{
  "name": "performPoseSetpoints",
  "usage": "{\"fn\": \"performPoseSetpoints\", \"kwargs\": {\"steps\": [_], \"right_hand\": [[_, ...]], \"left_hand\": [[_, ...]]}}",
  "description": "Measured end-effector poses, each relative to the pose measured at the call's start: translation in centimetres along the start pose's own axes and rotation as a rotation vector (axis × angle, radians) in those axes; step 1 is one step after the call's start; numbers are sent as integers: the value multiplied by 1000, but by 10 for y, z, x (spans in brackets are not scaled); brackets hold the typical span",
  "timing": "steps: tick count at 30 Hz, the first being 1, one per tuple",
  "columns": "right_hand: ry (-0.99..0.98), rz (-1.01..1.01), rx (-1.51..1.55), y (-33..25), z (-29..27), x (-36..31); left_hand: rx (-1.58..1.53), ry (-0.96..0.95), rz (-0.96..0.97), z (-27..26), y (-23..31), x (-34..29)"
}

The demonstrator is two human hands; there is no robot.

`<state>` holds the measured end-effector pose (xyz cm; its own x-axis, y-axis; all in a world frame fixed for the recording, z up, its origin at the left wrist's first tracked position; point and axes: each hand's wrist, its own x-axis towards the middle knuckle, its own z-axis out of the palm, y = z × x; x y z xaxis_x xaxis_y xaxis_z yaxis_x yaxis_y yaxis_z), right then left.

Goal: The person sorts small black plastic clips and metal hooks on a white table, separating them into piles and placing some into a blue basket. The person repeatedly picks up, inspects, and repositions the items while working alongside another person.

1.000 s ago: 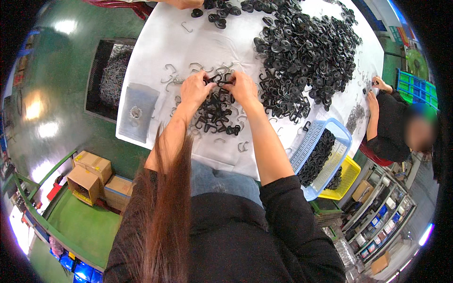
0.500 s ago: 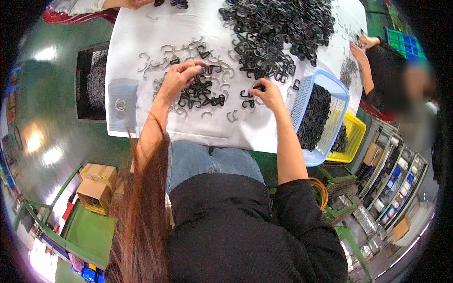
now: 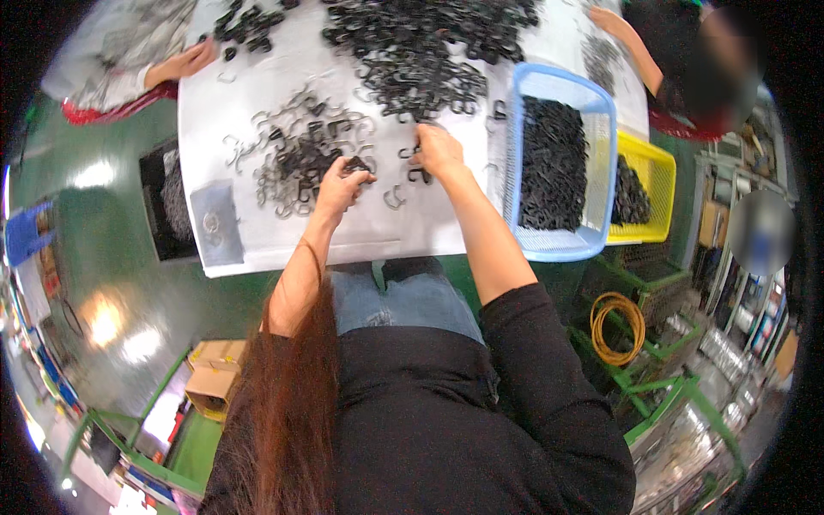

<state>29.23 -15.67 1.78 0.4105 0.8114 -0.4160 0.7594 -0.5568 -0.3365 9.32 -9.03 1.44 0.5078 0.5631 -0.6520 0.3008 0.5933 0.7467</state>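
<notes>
My left hand [image 3: 342, 187] pinches a black hook-shaped part [image 3: 359, 166] at the near right edge of a loose heap. That heap mixes black hook-shaped parts with thin metal C-shaped clips [image 3: 266, 184]. Further right, my right hand [image 3: 439, 150] has its fingers drawn together at the near tip of a big pile of black hooks [image 3: 421, 81]. Whatever they grip is hidden by the hand. A few black hooks [image 3: 419, 174] lie just under these fingers, and a couple of bare metal clips [image 3: 394, 197] rest between my hands.
Right of my hands, a blue basket [image 3: 512, 172] full of black parts stands beside a yellow basket [image 3: 663, 184]. A clear plastic bag [image 3: 215, 227] lies on the white-covered table [image 3: 343, 245] at left. Co-workers' hands [image 3: 184, 62] show at both far sides.
My view has shifted, so the table sits differently. My left hand has come toward me off the heap with a black part. My right hand has moved to the big pile's tip.
</notes>
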Motion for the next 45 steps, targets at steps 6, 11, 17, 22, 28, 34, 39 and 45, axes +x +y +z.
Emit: {"fn": "performPoseSetpoints", "kwargs": {"steps": [6, 11, 17, 22, 28, 34, 39, 45], "right_hand": [[190, 159, 226, 46, -67, -73], [470, 292, 136, 129, -140, -118], [812, 94, 8, 101, -114, -99], [353, -160, 93, 9, 2, -70], [191, 19, -14, 12, 43, -49], [-248, 29, 1108, 30, 7, -54], [-243, -55, 701, -23, 25, -34], [7, -256, 26, -63, 61, -23]], "left_hand": [[85, -143, 167, 112, 25, 8], [162, -145, 494, 241, 47, 2], [567, 197, 685, 117, 27, 4], [1112, 506, 625, 17, -21, -11], [947, 355, 582, -10, -31, -3], [-246, -70, 202, -59, -15, -16], [-674, -213, 141, -90, 1, -42], [255, 387, 199, -86, 27, 18]]}}
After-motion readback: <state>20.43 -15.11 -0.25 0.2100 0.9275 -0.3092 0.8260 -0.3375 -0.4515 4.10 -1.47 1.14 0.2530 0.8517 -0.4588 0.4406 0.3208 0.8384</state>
